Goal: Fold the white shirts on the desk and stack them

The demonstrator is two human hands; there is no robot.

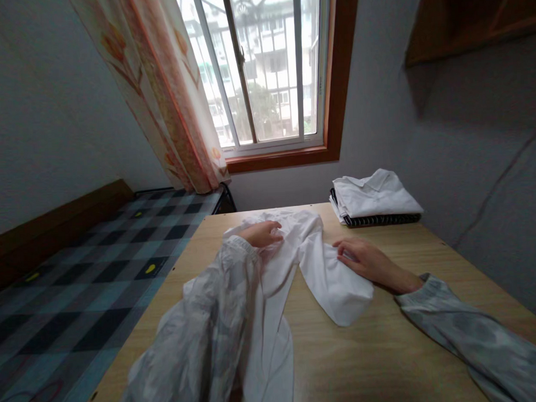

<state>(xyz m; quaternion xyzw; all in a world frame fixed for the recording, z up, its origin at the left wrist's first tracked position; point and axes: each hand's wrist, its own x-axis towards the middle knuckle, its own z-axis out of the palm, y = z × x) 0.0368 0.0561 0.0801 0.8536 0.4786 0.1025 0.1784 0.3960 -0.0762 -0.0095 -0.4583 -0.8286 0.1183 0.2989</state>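
Your left hand (262, 233) is over the bunched far part of a white garment (291, 241), fingers loosely bent, while your right hand (364, 259) touches the part spread to the right; you cannot tell whether either one pinches the cloth. The garment lies rumpled on a light wooden table (339, 362), a long piece running toward you beside your left sleeve (201, 315). A folded stack of clothes (376, 197), white above black, sits at the far right corner, a checked bed (115, 247) stands to the left, and a flowered curtain (159, 93) hangs beside the window (272, 77).
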